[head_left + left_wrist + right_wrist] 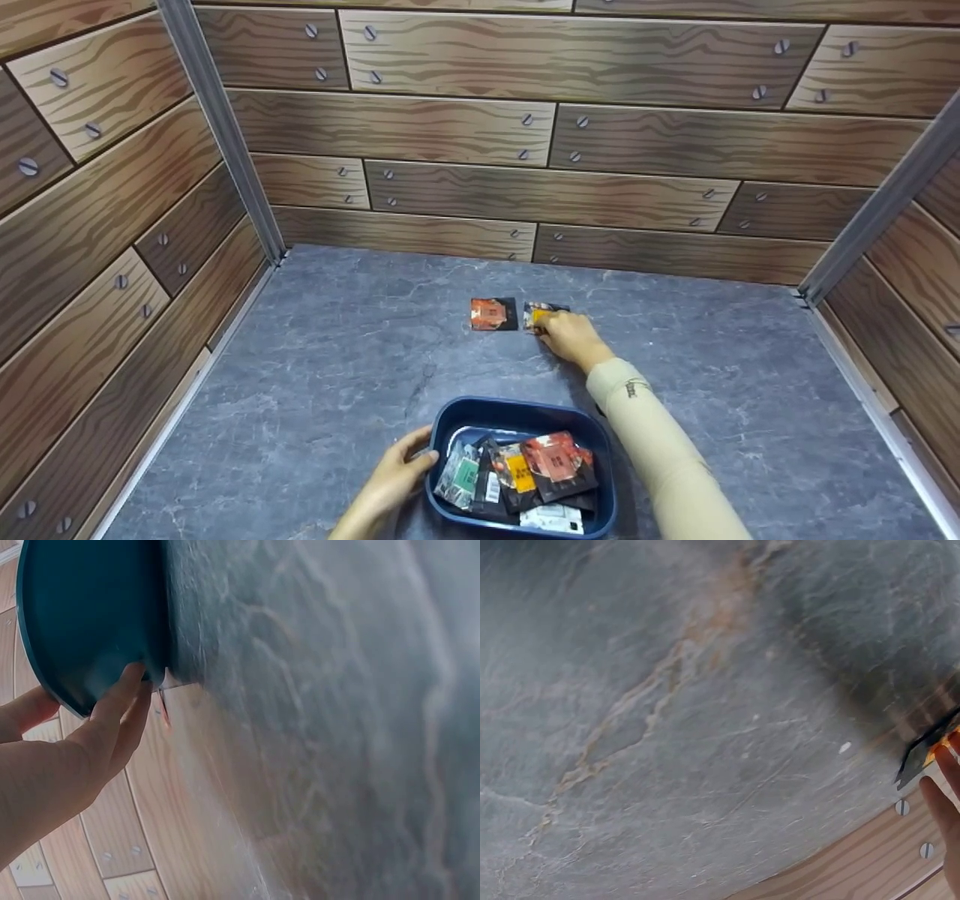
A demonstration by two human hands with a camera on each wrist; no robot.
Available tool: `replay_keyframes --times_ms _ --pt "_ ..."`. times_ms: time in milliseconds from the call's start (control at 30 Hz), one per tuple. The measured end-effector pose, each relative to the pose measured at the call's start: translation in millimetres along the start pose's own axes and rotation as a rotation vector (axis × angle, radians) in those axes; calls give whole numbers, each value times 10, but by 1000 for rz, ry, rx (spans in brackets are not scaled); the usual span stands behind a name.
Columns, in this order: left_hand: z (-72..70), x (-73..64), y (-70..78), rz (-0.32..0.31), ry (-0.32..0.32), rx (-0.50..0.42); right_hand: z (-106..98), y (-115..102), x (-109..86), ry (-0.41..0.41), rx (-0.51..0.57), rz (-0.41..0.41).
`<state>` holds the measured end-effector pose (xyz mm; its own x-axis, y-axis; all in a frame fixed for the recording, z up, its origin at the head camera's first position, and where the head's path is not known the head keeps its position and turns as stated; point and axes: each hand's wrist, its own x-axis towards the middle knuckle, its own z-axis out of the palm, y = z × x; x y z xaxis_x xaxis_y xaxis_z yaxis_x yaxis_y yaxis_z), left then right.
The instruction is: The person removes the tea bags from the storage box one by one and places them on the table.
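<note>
- Yellow-labelled packet (537, 316): it lies near the back edge of the tabletop (337, 360), about midway between the side edges, just right of a red-labelled packet (493, 314).
- Right hand (571, 336): its bent fingers touch the yellow-labelled packet's near right part; whether they pinch or merely press, I cannot tell.
- Left hand (395, 471): it grips the blue container (517, 415) by its left wall, thumb at the rim, fingers on the outside.
- The container stands well forward of the back edge; loose packets (556, 459) overlap inside.
- Handling: the packets look light, thin and glossy, so probably slippery and easily creased; a fingertip pinch at an edge or corner should suit. The container seems stiff, best steadied by its rim.
</note>
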<state>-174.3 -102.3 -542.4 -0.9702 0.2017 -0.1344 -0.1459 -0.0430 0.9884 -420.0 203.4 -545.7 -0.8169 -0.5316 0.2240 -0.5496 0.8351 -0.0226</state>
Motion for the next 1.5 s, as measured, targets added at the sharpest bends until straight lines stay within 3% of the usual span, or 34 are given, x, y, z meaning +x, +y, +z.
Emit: replay_keyframes --times_ms 167,333,533,1000,1333,1500 --pt "9 -6 -6 -2 -5 22 -69 -21 -9 -67 37 41" --pt "32 -20 -25 -13 -11 8 -155 -15 -71 -30 96 37" --pt "50 -45 -35 -29 -11 4 -340 -145 -211 92 118 -138" --pt "68 -87 -55 -47 -14 8 -753 -603 -822 199 131 -456" --pt "30 -72 11 -40 0 39 -954 -745 -1083 274 152 -540" --pt "7 -46 44 -33 6 45 -1005 -814 -1176 250 167 -567"
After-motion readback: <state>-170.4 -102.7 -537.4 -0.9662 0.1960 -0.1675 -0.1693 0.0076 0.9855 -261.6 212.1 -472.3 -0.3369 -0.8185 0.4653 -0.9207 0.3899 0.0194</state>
